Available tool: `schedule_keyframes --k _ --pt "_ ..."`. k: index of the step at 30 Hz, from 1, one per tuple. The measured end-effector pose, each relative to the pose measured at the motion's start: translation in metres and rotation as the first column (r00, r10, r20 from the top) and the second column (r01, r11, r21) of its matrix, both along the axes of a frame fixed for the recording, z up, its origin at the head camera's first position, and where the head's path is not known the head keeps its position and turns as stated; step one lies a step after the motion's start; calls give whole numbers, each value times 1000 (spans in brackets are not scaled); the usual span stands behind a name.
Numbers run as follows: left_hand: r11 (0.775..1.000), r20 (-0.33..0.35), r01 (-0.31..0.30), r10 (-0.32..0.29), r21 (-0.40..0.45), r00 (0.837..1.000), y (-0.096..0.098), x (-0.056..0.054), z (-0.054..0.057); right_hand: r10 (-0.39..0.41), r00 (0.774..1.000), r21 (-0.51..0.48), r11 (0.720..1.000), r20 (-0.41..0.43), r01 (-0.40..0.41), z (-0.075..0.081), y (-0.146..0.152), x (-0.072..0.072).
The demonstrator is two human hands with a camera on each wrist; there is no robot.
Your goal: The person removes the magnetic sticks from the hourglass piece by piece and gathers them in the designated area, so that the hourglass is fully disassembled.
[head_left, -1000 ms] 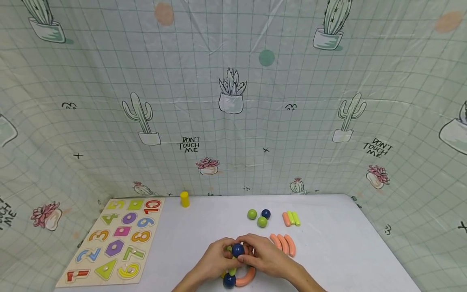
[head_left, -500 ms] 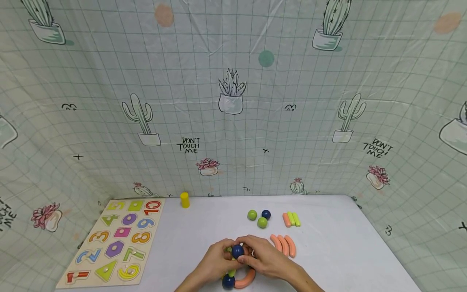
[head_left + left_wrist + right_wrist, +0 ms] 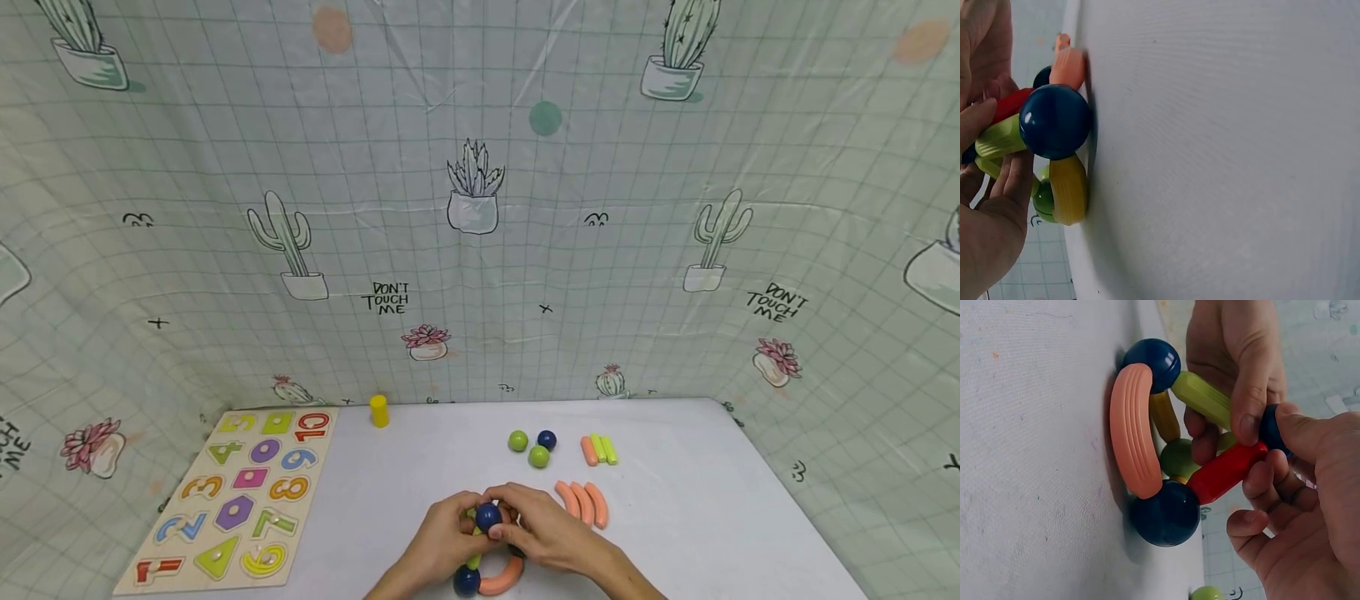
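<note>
Both hands are on a framework of magnetic sticks and balls. My right hand (image 3: 551, 529) pinches the top blue ball (image 3: 1272, 430), with fingers curled by the upper end of the red stick (image 3: 1225, 474). My left hand (image 3: 442, 533) grips around the upper part of a lime green stick (image 3: 1200, 397), its thumb next to the same ball. These sticks slope down to two lower blue balls, one in front (image 3: 1055, 122), joined by a curved coral stick (image 3: 1135, 431) close to the tabletop. A yellow stick (image 3: 1068, 190) and a green ball (image 3: 1042, 199) form another side.
Behind the hands lie two green balls and a blue ball (image 3: 547, 439). Short coral and lime sticks (image 3: 598, 450) lie right of them, with curved coral sticks (image 3: 581, 504) nearer. A number puzzle board (image 3: 232, 500) lies left; a yellow cylinder (image 3: 379, 411) stands at the back.
The lower front of the framework has shifted slightly left and nearer, and a dark ball now shows beneath the right hand. Both hands keep nearly the same place and hold.
</note>
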State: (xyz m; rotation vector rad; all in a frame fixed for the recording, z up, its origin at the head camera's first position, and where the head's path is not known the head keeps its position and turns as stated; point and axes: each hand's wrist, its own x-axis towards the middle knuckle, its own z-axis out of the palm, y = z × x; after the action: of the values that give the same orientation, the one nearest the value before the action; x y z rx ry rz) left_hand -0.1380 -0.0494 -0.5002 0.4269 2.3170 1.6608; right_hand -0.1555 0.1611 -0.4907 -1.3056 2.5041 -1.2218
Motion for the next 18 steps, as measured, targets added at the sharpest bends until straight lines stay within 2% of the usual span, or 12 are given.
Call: schedule_keyframes --k 18 --pt "1000 0 -18 18 0 1000 1 0 0 15 999 -8 1000 41 -15 0 1 -1"
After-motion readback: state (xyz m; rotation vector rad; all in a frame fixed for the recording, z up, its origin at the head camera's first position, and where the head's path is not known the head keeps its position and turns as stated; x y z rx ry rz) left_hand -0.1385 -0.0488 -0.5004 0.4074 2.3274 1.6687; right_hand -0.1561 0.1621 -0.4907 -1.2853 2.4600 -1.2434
